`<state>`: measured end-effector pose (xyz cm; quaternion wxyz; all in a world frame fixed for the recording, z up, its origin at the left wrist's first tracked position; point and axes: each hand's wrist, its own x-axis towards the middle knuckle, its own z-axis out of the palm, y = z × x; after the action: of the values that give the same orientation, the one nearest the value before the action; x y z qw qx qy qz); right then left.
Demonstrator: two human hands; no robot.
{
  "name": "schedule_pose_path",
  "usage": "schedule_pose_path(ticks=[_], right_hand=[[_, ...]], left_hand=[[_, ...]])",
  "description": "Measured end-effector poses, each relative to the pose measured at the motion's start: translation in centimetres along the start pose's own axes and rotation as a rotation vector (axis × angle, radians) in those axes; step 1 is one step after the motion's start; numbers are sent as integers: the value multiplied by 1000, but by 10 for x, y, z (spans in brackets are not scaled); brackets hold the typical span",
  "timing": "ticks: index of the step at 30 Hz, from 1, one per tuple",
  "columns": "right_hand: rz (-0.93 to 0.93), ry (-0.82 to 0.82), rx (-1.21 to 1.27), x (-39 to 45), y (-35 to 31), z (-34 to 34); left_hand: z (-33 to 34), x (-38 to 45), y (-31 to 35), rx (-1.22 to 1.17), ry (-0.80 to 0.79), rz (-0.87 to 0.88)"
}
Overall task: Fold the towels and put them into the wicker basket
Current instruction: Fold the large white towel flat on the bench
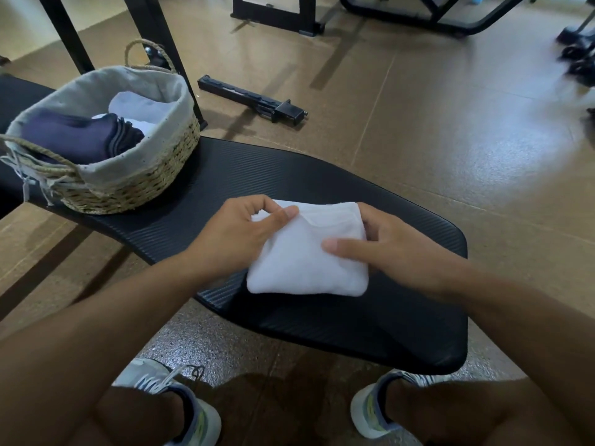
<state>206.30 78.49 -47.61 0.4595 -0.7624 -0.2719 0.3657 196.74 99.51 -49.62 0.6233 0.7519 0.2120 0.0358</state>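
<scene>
Head view, frame centre: folded white towel (pixel 306 255) between left hand (pixel 244 233), pinching its upper-left corner, and right hand (pixel 396 249), gripping its right edge.

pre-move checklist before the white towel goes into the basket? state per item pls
1. White towel folded compact on the black mat: ok.
2. Left hand pinches the towel's far left corner: ok.
3. Right hand grips its right edge, thumb on top: ok.
4. Wicker basket upright on the mat, up and to the left: ok.
5. Room in basket beside the dark towels and the white one: cannot tell.
6. Path from towel to basket free: ok.
</scene>
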Motion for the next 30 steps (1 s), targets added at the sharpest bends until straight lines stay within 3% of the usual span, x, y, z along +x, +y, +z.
schedule_pose_path(ticks=[3,9,14,21,30], right_hand=[[68,-31,82,0,3,2],[177,95,308,8,9,2],[144,135,155,23,17,-1],[157,298,-267,49,28,-4],[214,267,-479,67,30,-6]], left_hand=[[1,-2,-2,-60,-84,-88],[-6,3,-9,19,-58,-75],[-8,11,-16,27,-36,-28],[-13,30,-33,442,80,29],[-18,44,-37,531,95,2]])
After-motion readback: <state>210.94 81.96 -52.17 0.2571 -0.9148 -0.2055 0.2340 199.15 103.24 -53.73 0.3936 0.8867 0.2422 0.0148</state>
